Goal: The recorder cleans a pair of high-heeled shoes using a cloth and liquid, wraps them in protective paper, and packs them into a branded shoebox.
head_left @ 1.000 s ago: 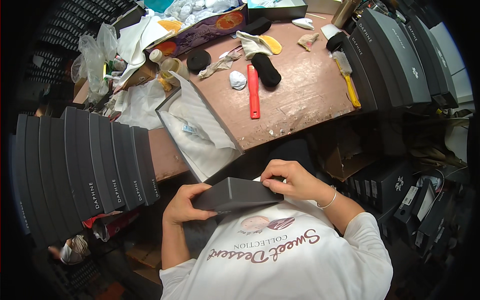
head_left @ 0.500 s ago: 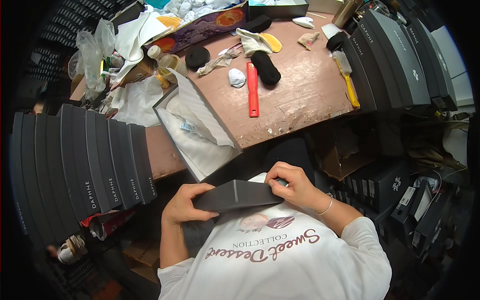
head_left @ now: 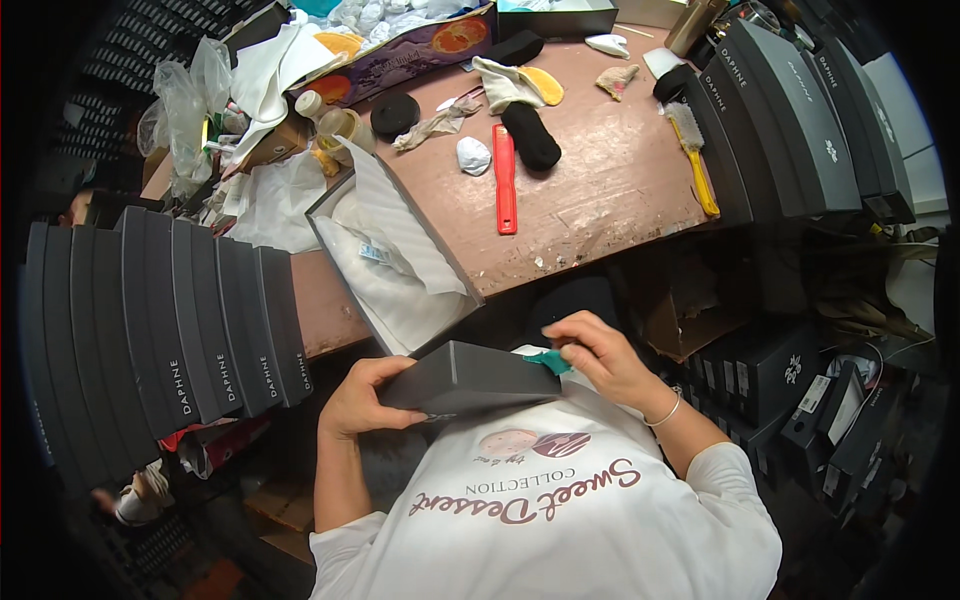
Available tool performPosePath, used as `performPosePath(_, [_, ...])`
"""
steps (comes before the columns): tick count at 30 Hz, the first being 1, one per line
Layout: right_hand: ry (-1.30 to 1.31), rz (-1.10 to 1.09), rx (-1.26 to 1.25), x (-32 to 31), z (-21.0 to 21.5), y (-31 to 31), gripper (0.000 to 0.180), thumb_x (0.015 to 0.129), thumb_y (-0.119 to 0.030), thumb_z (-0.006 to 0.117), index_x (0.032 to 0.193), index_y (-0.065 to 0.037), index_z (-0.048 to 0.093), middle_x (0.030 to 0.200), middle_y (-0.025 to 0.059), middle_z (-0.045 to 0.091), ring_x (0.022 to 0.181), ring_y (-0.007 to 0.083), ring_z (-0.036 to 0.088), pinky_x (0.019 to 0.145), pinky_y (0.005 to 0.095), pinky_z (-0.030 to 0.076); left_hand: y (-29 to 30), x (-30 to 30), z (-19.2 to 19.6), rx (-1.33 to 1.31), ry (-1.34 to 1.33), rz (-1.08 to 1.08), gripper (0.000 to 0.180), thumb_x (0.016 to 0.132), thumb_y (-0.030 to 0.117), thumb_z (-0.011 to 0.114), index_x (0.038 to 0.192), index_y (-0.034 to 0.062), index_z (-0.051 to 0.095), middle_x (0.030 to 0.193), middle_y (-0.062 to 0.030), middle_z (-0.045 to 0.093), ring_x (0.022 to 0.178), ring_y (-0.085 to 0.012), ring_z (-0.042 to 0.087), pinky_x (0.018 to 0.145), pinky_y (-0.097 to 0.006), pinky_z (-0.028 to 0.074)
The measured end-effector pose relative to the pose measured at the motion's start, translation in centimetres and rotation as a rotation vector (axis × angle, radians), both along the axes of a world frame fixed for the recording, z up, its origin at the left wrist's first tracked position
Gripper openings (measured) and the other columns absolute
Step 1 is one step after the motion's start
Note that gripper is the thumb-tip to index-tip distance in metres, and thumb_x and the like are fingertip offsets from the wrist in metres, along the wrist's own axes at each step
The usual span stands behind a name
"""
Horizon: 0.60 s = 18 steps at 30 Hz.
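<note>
My left hand (head_left: pixel 370 400) grips one end of a dark grey shoebox lid (head_left: pixel 470 382), thumb on the near side and fingers behind. The lid is tilted in front of my shirt, below the table's edge. At its right end my right hand (head_left: pixel 598 358) pinches a small teal piece (head_left: pixel 545 360), cloth-like, which lies against the lid's upper edge. Whether it is stuck to the lid I cannot tell. Just beyond the lid an open shoebox (head_left: pixel 395 255) with white wrapping paper rests at the table's edge.
Upright grey shoeboxes stand in rows at left (head_left: pixel 205 320) and right (head_left: pixel 790 120). On the table (head_left: pixel 600 200) lie a red-handled tool (head_left: pixel 505 180), a black cloth pad (head_left: pixel 532 137) and a yellow-handled brush (head_left: pixel 692 160). A printed carton (head_left: pixel 410 55) holds white paper wads.
The lid has turned, showing more of its near face. My right hand has moved slightly right and up off the lid, and more of the teal piece shows.
</note>
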State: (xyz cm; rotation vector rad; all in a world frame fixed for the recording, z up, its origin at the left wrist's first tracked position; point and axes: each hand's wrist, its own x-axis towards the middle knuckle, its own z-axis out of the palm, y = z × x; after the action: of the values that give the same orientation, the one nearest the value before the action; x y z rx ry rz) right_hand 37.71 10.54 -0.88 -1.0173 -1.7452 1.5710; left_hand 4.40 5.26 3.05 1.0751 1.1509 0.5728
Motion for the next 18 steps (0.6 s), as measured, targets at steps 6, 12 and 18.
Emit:
performPosePath(6, [-0.031,0.112,0.247,-2.1,1.4,1.1,0.011,0.085,-0.006,0.061,0.091,0.002,0.064,0.084,0.0101,0.062,0.077,0.0231,0.059,0.072,0.0304,0.047,0.4,0.3,0.1,0.001,0.000,-0.024,0.044,0.059,-0.001,0.077,0.101,-0.0034,0.064,0.086,-0.0024,0.065,0.079,-0.0076,0.057,0.075,-0.022,0.046])
performPosePath(12, [-0.052,0.249,-0.113,-2.0,1.8,2.2,0.009,0.080,-0.005,0.061,0.087,0.001,0.063,0.081,0.0098,0.059,0.072,0.0187,0.057,0.066,0.0297,0.046,0.5,0.7,0.5,0.041,0.033,-0.076,0.042,0.059,0.001,0.077,0.100,-0.0023,0.066,0.084,-0.0034,0.066,0.076,-0.0080,0.059,0.072,-0.023,0.047])
performPosePath(18, [-0.026,0.068,-0.066,-2.6,0.7,0.2,0.007,0.076,-0.002,0.060,0.083,0.001,0.057,0.079,0.0098,0.056,0.071,0.0192,0.056,0.066,0.0300,0.046,0.5,0.7,0.4,0.051,0.049,-0.083,0.043,0.059,0.001,0.078,0.100,-0.0020,0.066,0.083,-0.0035,0.066,0.075,-0.0079,0.059,0.071,-0.022,0.047])
